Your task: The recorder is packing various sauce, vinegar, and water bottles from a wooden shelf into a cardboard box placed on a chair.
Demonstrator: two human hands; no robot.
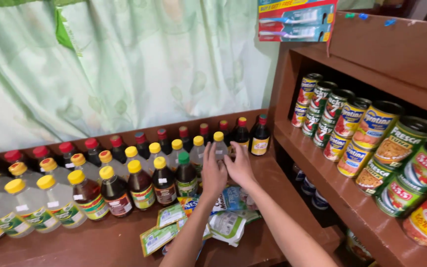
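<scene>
A small clear bottle with a yellow cap (219,143) stands on the brown tabletop (100,240), at the right end of the middle row of bottles. You can see through it, and the stuff inside looks pale. It stands straight up. Most of its lower part is hidden behind the two hands.

Both hands reach forward from the bottom of the view, with bare arms stretched out. The left hand (213,174) has its back up and its fingers point toward the bottle. The fingers are a little bent and close together, and they touch the bottle's left side. The right hand (239,167) is just beside it, and the two hands touch each other. Its fingers are spread a bit and rest on the bottle's right side. I cannot tell if the hands grip the bottle tight or only touch it.

Just left of the left hand stands a dark bottle with a green cap (186,174). More bottles stand in rows to the left, dark ones with yellow caps (140,184) and clear ones with yellow caps (23,200). Dark bottles with red caps (92,150) line the back, near a green curtain (124,64). Small flat packets (171,216) lie on the tabletop under the arms. On the right, a brown shelf (352,198) holds stacked round cans (369,133).
</scene>
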